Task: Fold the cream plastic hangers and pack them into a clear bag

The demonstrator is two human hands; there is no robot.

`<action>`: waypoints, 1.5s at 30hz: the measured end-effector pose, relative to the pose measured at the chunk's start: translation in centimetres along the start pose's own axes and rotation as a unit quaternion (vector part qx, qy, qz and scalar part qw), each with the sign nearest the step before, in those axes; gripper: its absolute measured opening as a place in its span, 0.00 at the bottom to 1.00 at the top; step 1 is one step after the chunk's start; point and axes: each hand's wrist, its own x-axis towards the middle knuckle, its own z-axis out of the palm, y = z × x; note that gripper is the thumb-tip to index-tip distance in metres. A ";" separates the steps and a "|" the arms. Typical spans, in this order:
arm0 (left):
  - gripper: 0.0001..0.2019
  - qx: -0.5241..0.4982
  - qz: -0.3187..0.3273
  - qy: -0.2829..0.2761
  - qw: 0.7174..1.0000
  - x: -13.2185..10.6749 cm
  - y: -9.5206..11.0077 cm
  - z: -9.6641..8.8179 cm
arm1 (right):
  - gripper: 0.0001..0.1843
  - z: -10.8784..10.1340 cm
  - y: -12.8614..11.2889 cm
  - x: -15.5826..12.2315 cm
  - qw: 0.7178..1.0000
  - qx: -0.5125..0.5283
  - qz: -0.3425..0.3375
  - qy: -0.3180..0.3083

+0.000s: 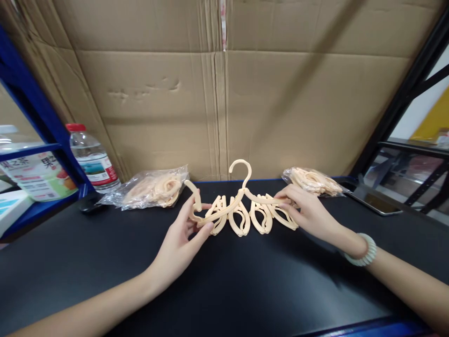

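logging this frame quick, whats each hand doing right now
Left hand: closed on the left end of the cream plastic hanger.
Right hand: fingers closed on the hanger's right arm, holding it over the black table.

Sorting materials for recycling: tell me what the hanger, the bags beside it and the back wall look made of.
Hanger: seemingly moulded plastic, pale peach, smooth matte, held by left hand and right hand.
Bags: thin clear plastic film, crinkled and glossy.
Back wall: brown corrugated cardboard, creased, with a taped seam.
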 end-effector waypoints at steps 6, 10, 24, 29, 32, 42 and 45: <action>0.26 0.021 0.006 -0.014 1.000 -0.1 -0.3 -0.4 | 0.06 0.2 -0.5 -0.1 1.000 0.000 -0.013 0.000; 0.19 0.045 0.002 0.022 0.999 0.2 -0.1 -0.5 | 0.10 0.1 -0.3 0.0 0.997 -0.042 -0.061 -0.009; 0.16 0.011 0.021 0.034 0.999 0.0 0.2 -0.4 | 0.09 -0.1 -0.8 -0.9 0.931 -0.350 -0.033 0.095; 0.16 0.014 0.015 0.034 0.999 0.0 0.2 -0.4 | 0.12 0.3 -0.4 -0.9 0.950 -0.297 -0.050 0.082; 0.17 0.017 0.015 0.031 0.999 0.0 0.2 -0.4 | 0.16 0.4 -0.5 -0.7 0.974 -0.200 -0.073 0.084; 0.18 0.016 0.008 0.042 0.999 -0.2 0.5 -0.4 | 0.13 0.3 -1.3 -0.1 0.993 0.052 0.034 0.100; 0.18 0.016 0.004 0.049 0.999 -0.2 0.3 -0.5 | 0.10 -0.1 -0.7 0.1 0.989 0.116 0.050 0.075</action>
